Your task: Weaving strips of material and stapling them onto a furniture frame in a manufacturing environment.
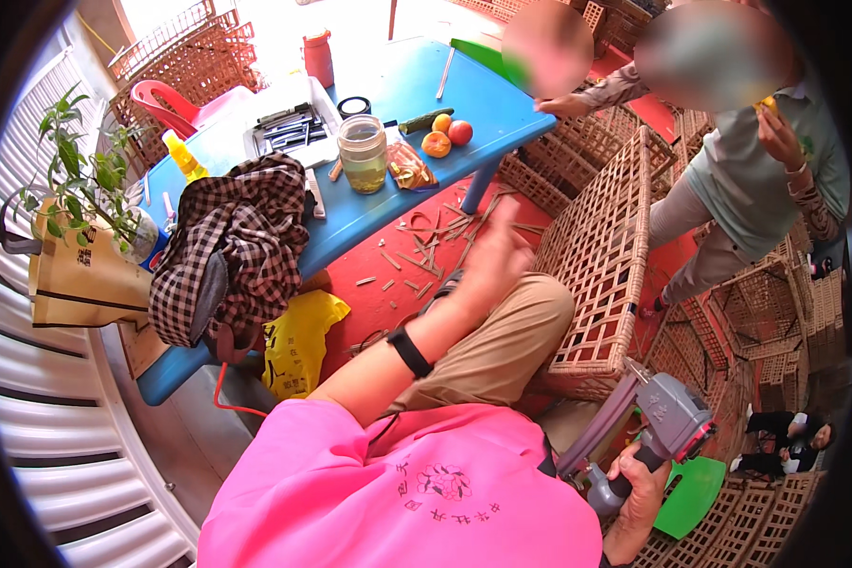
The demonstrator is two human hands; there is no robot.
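Observation:
My right hand (pixel 639 488), low on the right, is wrapped round the handle of a grey nail gun (pixel 670 417) with a long magazine. Just above the gun stands a woven wicker basket (pixel 604 270), its open lattice side facing up and toward me. My left hand (pixel 498 257) is held out above my bent knee, left of the basket and apart from it. Its fingers look extended and slightly blurred, with nothing visible in them. A black band circles the left wrist. Wood strips (pixel 431 248) lie scattered on the red floor beyond that hand.
A blue table (pixel 393 80) at the upper left bears a jar (pixel 363 156), fruit (pixel 436 144), a tray of pens (pixel 298 118) and a checked cloth (pixel 227 246). A co-worker (pixel 753 161) stands at the right; another is behind the table. Stacked baskets (pixel 753 293) crowd the right.

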